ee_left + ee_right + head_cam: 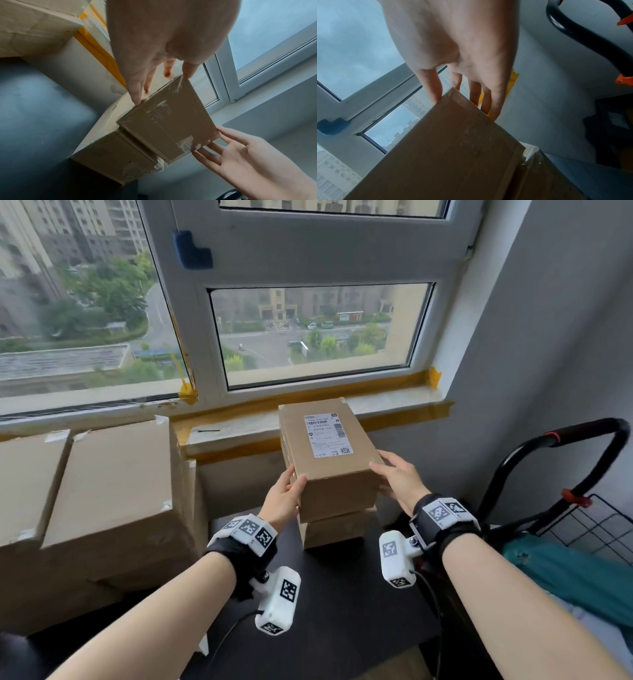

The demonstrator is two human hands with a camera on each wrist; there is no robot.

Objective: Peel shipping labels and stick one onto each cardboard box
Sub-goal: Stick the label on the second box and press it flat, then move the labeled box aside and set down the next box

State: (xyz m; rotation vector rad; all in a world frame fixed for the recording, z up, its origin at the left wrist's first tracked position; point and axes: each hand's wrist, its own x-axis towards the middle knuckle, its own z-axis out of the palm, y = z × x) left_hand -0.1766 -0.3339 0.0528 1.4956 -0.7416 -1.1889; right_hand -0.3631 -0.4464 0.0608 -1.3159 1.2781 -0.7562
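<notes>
A small cardboard box (337,494) with a white shipping label (327,435) stuck on its top sits stacked on a second small box (334,530) on a dark table (342,594). My left hand (296,477) touches the top box's near left corner, thumb on the top edge and straight fingers along the side. My right hand (380,470) touches the near right corner the same way. In the left wrist view the top box (168,121) overhangs the lower box (116,152). The right wrist view shows my right hand (467,97) at a corner of the box (453,148).
Large cardboard boxes (113,484) stand against the window sill (239,433) on the left. A black cart handle (565,446), a wire basket (599,525) and teal cloth (565,570) crowd the right. The wall is close behind the stack.
</notes>
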